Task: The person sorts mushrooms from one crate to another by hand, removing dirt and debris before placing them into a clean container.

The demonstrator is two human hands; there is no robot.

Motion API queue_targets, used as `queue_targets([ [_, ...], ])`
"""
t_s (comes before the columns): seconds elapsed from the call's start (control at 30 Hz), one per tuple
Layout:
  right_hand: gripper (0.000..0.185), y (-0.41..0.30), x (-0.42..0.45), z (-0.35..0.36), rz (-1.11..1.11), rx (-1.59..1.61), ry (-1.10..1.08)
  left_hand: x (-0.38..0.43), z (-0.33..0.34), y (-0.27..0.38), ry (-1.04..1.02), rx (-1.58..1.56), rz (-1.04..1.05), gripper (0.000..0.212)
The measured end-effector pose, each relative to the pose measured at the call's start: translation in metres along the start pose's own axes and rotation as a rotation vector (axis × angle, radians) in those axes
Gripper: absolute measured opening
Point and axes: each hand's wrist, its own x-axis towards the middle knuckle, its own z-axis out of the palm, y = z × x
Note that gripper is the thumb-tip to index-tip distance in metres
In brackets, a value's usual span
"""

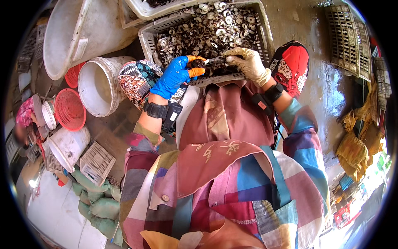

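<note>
My left hand (pixel 175 74), in a blue glove with orange finger covers, grips a small dark shellfish (pixel 198 64). My right hand (pixel 248 64), in a pale glove, holds a thin metal tool (pixel 214 61) whose tip meets the shellfish; the tool's handle is mostly hidden by the fingers. Both hands are over the near edge of a white plastic crate (pixel 268 34). Many whitish ring-shaped pieces and dark bits (pixel 208 31) fill the crate.
White buckets (pixel 94 87), a red plastic basket (pixel 70 109) and a large pale tub (pixel 62 37) stand at the left. Green sacks (pixel 104 208) lie lower left. A person (pixel 29 110) is at the far left. Slatted crates (pixel 348 43) are at the upper right, beside wet floor.
</note>
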Motion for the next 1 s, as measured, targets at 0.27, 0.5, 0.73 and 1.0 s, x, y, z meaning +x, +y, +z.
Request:
queue_targets([
  [0.27, 0.013, -0.004, 0.012, 0.017, -0.1, 0.058, 0.0, 0.004, 0.013, -0.016, 0.098, -0.221, 0.011, 0.033],
  [0.5, 0.015, -0.019, 0.019, 0.01, -0.054, 0.065, 0.14, 0.014, 0.026, -0.021, 0.2, -0.336, 0.062, 0.037],
  [0.73, 0.016, -0.009, -0.01, 0.03, -0.206, -0.025, 0.085, 0.009, 0.031, -0.015, 0.188, -0.22, 0.218, 0.035],
  [1.0, 0.013, -0.014, -0.002, 0.02, -0.025, 0.112, 0.187, 0.006, 0.032, -0.021, 0.239, -0.371, 0.126, 0.031],
])
